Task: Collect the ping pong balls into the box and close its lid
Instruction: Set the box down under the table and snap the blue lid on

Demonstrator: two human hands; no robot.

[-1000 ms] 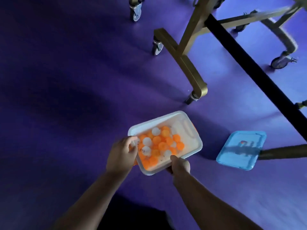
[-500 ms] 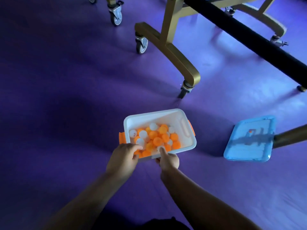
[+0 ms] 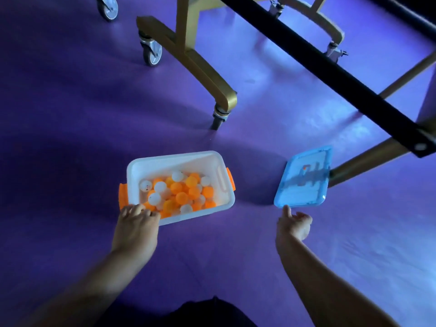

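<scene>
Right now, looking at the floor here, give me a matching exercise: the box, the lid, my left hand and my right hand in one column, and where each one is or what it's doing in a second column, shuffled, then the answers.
Column one:
1. box
2. lid
3. left hand
4. right hand

Column two:
A. flat on the floor, off the box, next to a table leg
B. open, reaching toward the lid's near edge
C. resting on the box's near rim
D. uncovered, holding orange and white balls

Pairs: 1-D, 2-A, 3-C, 4-B
</scene>
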